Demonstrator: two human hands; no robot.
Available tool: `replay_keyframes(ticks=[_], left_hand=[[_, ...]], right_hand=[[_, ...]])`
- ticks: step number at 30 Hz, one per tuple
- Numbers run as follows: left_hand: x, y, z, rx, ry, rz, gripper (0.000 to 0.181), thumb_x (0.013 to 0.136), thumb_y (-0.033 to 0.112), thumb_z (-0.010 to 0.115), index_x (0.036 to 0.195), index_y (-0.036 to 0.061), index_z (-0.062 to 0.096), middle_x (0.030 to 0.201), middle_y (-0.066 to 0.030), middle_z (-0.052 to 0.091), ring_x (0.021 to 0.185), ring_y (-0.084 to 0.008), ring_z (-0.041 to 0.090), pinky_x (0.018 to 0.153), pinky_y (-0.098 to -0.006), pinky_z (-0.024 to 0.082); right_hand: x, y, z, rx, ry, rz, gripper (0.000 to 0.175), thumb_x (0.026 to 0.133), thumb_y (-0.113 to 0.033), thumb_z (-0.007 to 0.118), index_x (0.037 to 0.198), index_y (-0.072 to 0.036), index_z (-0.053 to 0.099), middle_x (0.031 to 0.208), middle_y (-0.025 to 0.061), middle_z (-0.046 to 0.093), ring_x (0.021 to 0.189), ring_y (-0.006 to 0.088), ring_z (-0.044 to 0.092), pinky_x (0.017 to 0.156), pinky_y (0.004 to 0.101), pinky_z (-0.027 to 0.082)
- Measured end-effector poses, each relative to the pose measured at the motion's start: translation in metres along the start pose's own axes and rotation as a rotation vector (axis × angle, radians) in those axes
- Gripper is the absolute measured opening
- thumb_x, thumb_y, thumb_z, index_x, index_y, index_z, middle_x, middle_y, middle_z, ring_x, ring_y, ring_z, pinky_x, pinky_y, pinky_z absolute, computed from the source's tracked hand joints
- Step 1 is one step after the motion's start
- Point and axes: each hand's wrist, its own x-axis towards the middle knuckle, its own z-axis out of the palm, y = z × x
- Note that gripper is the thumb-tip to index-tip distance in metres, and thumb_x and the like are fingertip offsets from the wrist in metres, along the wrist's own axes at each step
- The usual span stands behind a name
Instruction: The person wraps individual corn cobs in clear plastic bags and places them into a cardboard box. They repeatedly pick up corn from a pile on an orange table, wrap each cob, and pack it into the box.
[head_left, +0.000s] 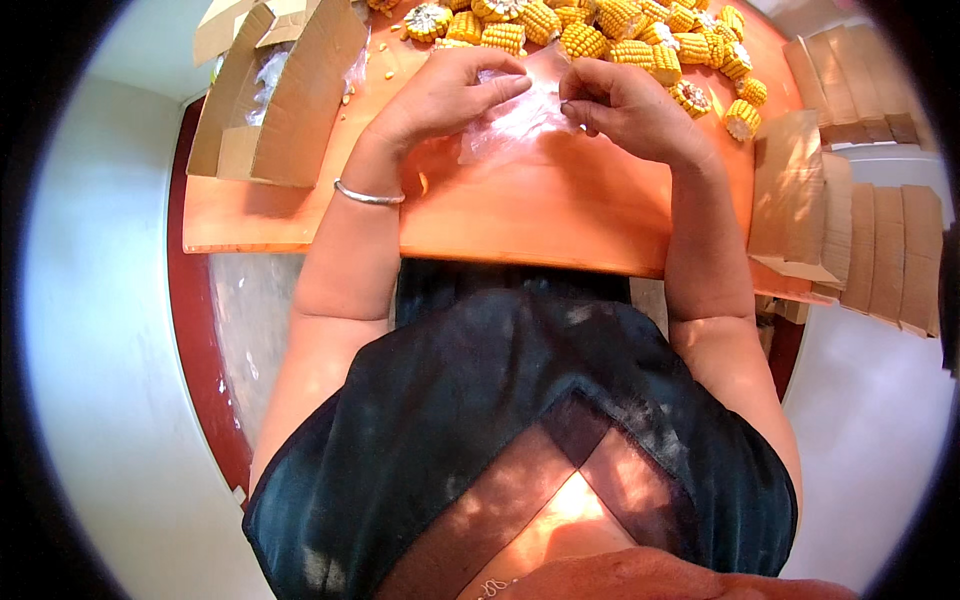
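Note:
A thin clear plastic bag (517, 124) hangs between my hands, low over the orange tabletop, and catches bright sunlight. Its right edge is pinched between the thumb and fingers of my right hand (630, 109). On the bag's other side is my left hand (442, 94), with thumb and forefinger slightly apart and plastic showing in the gap. Whether those fingers grip the film cannot be made out. Just beyond both hands lies a heap of cut yellow corn cob pieces (581, 41). Some show their pale cut ends.
An open cardboard box (300, 97) with plastic film inside stands at the left of the table (525, 232). Loose corn kernels (388, 75) lie beside it. Several folded cardboard pieces (787, 187) line the right edge. My left wrist wears a silver bangle (367, 196).

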Motion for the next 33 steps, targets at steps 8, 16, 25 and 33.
replay_keyframes(ticks=[8,16,25,33], left_hand=[[-0.006,0.011,-0.01,-0.027,-0.035,0.085,0.011,0.081,0.008,0.066,0.09,0.0007,0.065,0.074,0.0007,0.06,0.065,-0.0043,0.052,0.055,-0.0204,0.042],[-0.001,0.007,-0.01,-0.229,0.105,0.134,0.02,0.078,-0.008,0.051,0.092,0.0036,0.06,0.075,0.0037,0.055,0.061,-0.0014,0.048,0.051,-0.0171,0.037],[0.001,0.002,-0.005,0.397,0.291,0.433,0.017,0.071,-0.009,0.05,0.078,-0.0039,0.065,0.091,-0.0126,0.066,0.077,-0.0214,0.064,0.07,-0.0278,0.051],[-0.002,0.009,-0.003,0.512,0.432,0.403,0.03,0.07,-0.006,0.054,0.098,-0.0028,0.063,0.095,-0.0107,0.064,0.063,-0.0174,0.058,0.058,-0.0252,0.047]], right_hand=[[0.004,-0.002,0.001,0.042,0.229,0.028,0.008,0.086,-0.007,0.06,0.09,0.0,0.056,0.065,0.0049,0.058,0.06,0.0117,0.057,0.055,0.0274,0.048],[-0.001,-0.018,-0.004,0.052,0.234,-0.041,0.01,0.087,-0.001,0.056,0.095,-0.003,0.061,0.072,0.0047,0.057,0.067,0.013,0.058,0.058,0.0251,0.05],[-0.005,-0.009,-0.001,-0.605,0.203,-0.14,0.013,0.08,-0.013,0.062,0.09,-0.007,0.069,0.082,0.0144,0.057,0.081,0.0319,0.058,0.072,0.0391,0.048],[-0.001,-0.016,-0.001,-0.547,0.236,-0.183,0.024,0.082,-0.022,0.059,0.07,-0.002,0.066,0.07,0.0163,0.06,0.071,0.0331,0.06,0.067,0.0436,0.048]])
